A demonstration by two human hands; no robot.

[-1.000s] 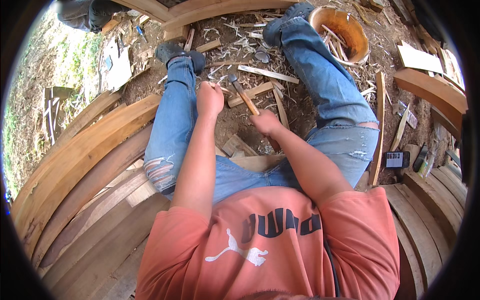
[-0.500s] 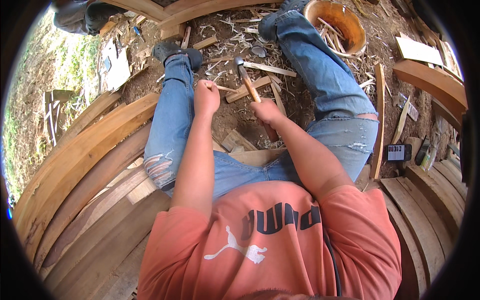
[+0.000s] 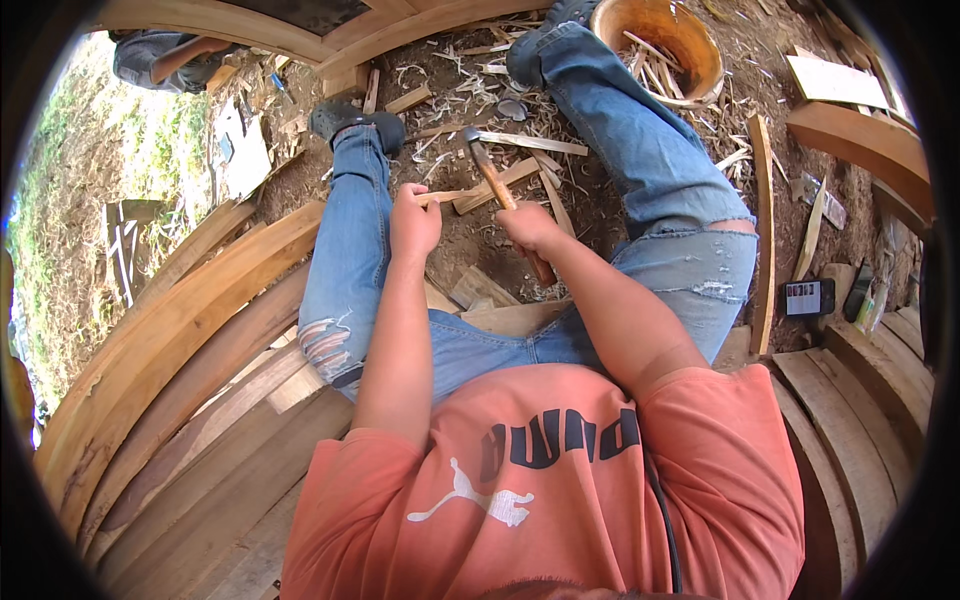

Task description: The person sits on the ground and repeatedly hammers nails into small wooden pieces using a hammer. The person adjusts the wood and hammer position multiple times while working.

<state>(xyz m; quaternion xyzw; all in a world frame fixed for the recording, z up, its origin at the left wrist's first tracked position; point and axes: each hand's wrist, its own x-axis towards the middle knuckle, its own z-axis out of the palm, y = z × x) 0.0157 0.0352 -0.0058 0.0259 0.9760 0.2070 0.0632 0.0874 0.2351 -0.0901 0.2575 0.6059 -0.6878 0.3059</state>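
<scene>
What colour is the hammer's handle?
Reddish-brown wood; the hammer shows best in the head view, gripped by the right hand.

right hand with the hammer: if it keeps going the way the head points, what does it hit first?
Most likely the thin wood stick held by the left hand. The hammer in the right hand has its head just above it, though depth is unclear.

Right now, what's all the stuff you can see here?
Hammer: one, wooden handle, raised in right hand.
Small wood stick: one, pale, in left hand.
Basket: one, orange-brown, top, holding wood scraps.
Wood shavings: many, pale, on dirt between the feet.
Curved planks: several, tan, left side.
Phone: one, dark, right.
Left hand: one, gripping stick.
Right hand: one, gripping hammer.
</scene>
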